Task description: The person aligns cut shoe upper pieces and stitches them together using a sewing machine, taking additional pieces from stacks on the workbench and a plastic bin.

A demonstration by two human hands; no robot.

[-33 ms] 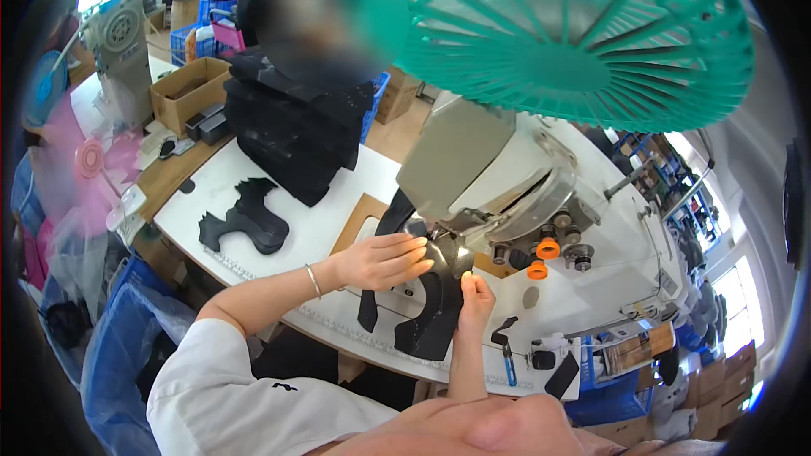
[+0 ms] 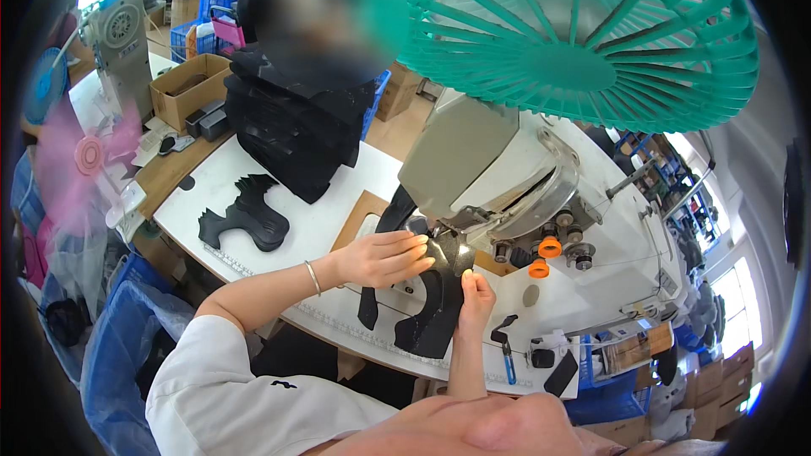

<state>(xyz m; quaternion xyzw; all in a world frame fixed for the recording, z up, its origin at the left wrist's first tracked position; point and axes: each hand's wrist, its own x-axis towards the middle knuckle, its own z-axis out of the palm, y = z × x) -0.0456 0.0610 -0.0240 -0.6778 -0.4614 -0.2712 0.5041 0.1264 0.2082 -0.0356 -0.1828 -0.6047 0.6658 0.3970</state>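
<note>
A black curved piece of shoe-upper material lies on the bed of a sewing machine, its far part under the machine head. My left hand has its fingers pressed together on the piece's left side, close to the needle area. On the right edge, my right hand pinches the same piece between thumb and fingers. The needle itself is hidden from sight. To the left on the white table sits a small stack of similar black curved pieces.
Farther back rises a large pile of black pieces. A green fan guard hangs over the machine. Orange-topped knobs are on its right. Blue-handled snips lie near the right front. A cardboard box and pink fan stand left.
</note>
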